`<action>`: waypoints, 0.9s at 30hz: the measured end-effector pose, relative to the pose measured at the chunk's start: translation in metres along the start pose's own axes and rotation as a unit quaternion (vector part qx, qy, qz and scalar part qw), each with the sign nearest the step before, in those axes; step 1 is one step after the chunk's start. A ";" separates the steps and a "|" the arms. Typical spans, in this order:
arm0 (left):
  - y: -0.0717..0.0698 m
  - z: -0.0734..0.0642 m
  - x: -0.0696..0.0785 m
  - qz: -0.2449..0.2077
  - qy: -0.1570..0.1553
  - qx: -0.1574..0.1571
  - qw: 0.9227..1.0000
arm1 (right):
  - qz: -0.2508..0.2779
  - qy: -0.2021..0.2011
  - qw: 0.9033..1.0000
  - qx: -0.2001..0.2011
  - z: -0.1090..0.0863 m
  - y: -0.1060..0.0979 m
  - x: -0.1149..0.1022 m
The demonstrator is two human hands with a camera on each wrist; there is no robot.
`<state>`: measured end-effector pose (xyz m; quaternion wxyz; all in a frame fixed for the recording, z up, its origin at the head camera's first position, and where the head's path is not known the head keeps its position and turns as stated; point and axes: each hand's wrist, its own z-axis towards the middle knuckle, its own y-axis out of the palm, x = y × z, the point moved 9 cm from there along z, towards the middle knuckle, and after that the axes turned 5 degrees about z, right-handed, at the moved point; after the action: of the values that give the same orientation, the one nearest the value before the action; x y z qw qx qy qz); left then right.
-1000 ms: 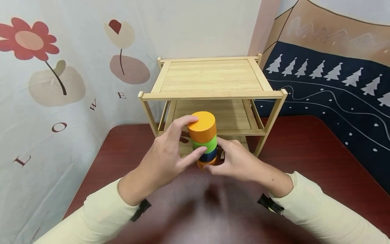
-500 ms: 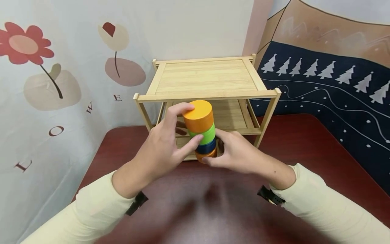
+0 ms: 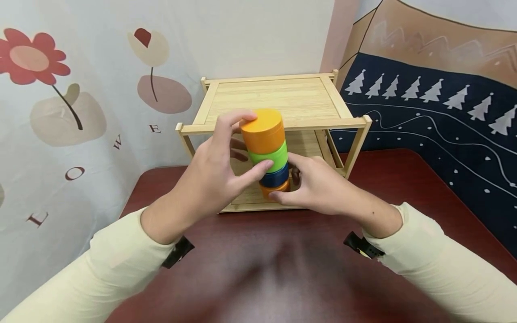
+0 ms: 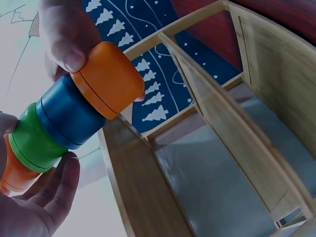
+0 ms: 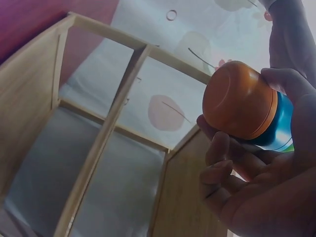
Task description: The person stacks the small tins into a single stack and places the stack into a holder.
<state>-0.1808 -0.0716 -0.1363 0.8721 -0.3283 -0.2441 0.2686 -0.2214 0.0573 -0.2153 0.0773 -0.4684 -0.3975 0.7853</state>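
A stack of round, cylindrical containers (image 3: 264,134) is held in the air before a wooden shelf, tilted slightly. From the top it runs orange, green, dark blue, then a smaller orange one. My left hand (image 3: 212,163) grips the upper part, forefinger on the top orange rim and thumb across the green container (image 4: 34,136). Lower down, my right hand (image 3: 321,186) holds the stack from the right, its thumb by the bottom orange container (image 5: 237,101). In the left wrist view, the blue container (image 4: 71,111) sits between the green and bottom orange ones.
The light wooden shelf (image 3: 270,101) has several tiers and stands on a dark red table (image 3: 282,269) behind the hands. Its front rail (image 3: 315,123) is at about the height of the stack's top in the head view. Printed cloths (image 3: 93,179) hang around the table.
Both hands have raised the stack, so its orange top now overlaps the shelf's upper front rail in the head view. Their grip looks the same. The head view has shifted slightly.
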 end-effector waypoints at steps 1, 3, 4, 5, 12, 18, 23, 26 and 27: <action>-0.001 0.002 0.000 0.004 0.000 0.001 1.000 | -0.004 0.000 1.000 0.003 0.001 -0.002 -0.001; -0.003 0.005 0.000 0.009 0.002 0.003 1.000 | -0.011 -0.002 1.000 0.007 0.002 -0.005 -0.003; -0.004 0.006 0.001 0.010 0.004 0.004 1.000 | -0.013 -0.002 1.000 0.009 0.003 -0.006 -0.004; -0.005 0.008 0.001 0.012 0.007 0.005 1.000 | -0.014 -0.002 1.000 0.011 0.003 -0.007 -0.004; -0.011 0.014 0.005 0.003 0.019 0.006 1.000 | -0.011 -0.008 1.000 0.015 0.005 -0.013 -0.008; -0.014 0.020 0.006 -0.004 0.008 -0.004 1.000 | 0.000 -0.012 1.000 0.016 0.008 -0.019 -0.012; -0.015 0.027 0.007 -0.021 0.002 -0.015 1.000 | -0.002 -0.008 1.000 0.024 0.011 -0.025 -0.014; -0.017 0.031 0.007 -0.031 0.004 -0.019 0.999 | -0.007 -0.011 0.999 0.035 0.013 -0.029 -0.016; -0.017 0.033 0.007 -0.030 0.004 -0.019 0.999 | -0.008 -0.012 0.999 0.039 0.013 -0.030 -0.016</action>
<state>-0.1902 -0.0639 -0.1008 0.8744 -0.3383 -0.2555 0.2360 -0.2305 0.0621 -0.1806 0.0973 -0.4522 -0.3714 0.8051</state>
